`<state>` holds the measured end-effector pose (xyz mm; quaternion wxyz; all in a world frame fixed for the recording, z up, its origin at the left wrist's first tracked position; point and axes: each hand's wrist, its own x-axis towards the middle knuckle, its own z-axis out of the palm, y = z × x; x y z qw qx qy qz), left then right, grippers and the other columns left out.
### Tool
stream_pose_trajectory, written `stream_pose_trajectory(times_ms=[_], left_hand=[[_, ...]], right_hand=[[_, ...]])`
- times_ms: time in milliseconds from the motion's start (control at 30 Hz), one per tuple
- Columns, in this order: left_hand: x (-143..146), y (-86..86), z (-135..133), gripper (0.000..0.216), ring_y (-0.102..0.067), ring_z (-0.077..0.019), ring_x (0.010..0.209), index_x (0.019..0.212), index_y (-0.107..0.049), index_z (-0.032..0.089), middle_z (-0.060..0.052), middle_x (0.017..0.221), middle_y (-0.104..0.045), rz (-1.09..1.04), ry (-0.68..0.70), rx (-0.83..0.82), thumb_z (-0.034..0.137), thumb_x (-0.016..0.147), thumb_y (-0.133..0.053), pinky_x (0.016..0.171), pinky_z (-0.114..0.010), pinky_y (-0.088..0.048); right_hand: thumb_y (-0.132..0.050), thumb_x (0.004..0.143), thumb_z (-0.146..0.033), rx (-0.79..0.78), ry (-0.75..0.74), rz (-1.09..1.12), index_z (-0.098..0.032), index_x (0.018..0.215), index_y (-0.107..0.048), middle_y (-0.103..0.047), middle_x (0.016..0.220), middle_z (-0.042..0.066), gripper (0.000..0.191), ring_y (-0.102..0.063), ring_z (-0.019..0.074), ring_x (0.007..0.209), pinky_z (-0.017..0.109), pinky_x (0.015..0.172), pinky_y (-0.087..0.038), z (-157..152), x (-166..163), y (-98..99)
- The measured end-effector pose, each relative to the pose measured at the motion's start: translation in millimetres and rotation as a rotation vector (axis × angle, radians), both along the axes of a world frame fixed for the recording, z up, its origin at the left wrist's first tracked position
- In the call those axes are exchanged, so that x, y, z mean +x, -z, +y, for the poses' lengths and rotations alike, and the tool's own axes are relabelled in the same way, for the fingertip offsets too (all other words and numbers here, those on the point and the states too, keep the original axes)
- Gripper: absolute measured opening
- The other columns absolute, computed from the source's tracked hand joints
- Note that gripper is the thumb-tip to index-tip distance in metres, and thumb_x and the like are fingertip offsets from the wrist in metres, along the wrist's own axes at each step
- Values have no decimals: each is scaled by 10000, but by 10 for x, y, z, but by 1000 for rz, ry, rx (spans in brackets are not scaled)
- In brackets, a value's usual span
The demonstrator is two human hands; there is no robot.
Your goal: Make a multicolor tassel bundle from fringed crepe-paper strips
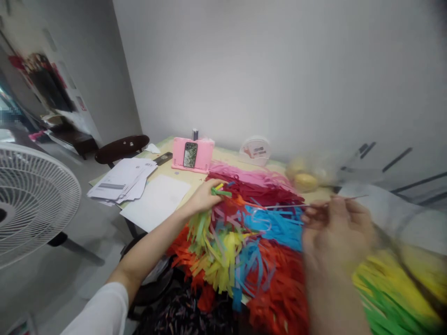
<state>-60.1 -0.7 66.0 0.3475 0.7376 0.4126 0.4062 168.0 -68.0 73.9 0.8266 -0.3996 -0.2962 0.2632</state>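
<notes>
My left hand (208,195) is closed around the top of a bunch of paper tassels (226,251) in yellow, green, blue and orange. Their fringes hang down over the table's front edge and my lap. My right hand (337,223), blurred by motion, pinches a thin string (284,205) that stretches across toward the tassels. A thin reddish line pokes out past the fingers on the right; I cannot make out whether it is string or a needle. Beneath the hands lie blue fringed strips (279,223), dark red strips (261,193) and red-orange strips (279,284).
A pink stand (206,156) with a phone (190,155) is at the back, near a white round-topped container (254,151). White papers (122,181) lie on the left. A fan (38,200) stands left of the table. Yellow and green strips (391,293) are at lower right.
</notes>
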Motion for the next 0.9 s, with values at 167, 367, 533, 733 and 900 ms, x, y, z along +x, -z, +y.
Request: stream_pose_trajectory(times_ms=[167, 367, 533, 733, 900], left_hand=[[-134, -62, -7, 244, -576, -184, 961, 946, -575, 168, -24, 976, -623, -92, 7, -27, 131, 705, -586, 901, -289, -437], [17, -137, -298, 153, -528, -128, 764, 825, -544, 175, 35, 786, -551, -65, 160, -140, 217, 715, -643, 723, -228, -425], [42, -133, -302, 372, -625, -183, 771, 802, -663, 121, -50, 749, -672, -356, 309, -427, 450, 674, -778, 783, -299, -472], [26, -77, -297, 393, -598, -144, 709, 800, -706, 108, -36, 747, -681, -480, 60, -347, 442, 625, -817, 711, -258, -449], [18, -109, -417, 189, -581, -124, 710, 850, -718, 117, -27, 807, -686, -346, -81, -94, 266, 744, -671, 625, -207, -420]], right_hand=[[-761, 725, -406, -127, -59, -338, -207, 858, -651, -581, 585, -57, 263, -477, 102, 445, 237, 423, -406, 29, -102, 48], [-665, 814, -446, -205, -338, -729, -185, 911, -719, -653, 666, 0, 284, -541, 126, 522, 261, 505, -444, 4, -513, -21], [-675, 803, -439, -137, -364, -696, -192, 838, -703, -643, 662, -4, 251, -497, 108, 485, 245, 468, -414, 22, -483, 1], [-688, 802, -414, -161, -135, -663, -187, 885, -730, -643, 619, -5, 245, -535, 125, 500, 242, 476, -432, -101, -517, 30], [-623, 831, -441, -262, -174, -859, -179, 846, -730, -611, 551, -11, 283, -536, 132, 460, 247, 471, -433, -241, -607, 60]])
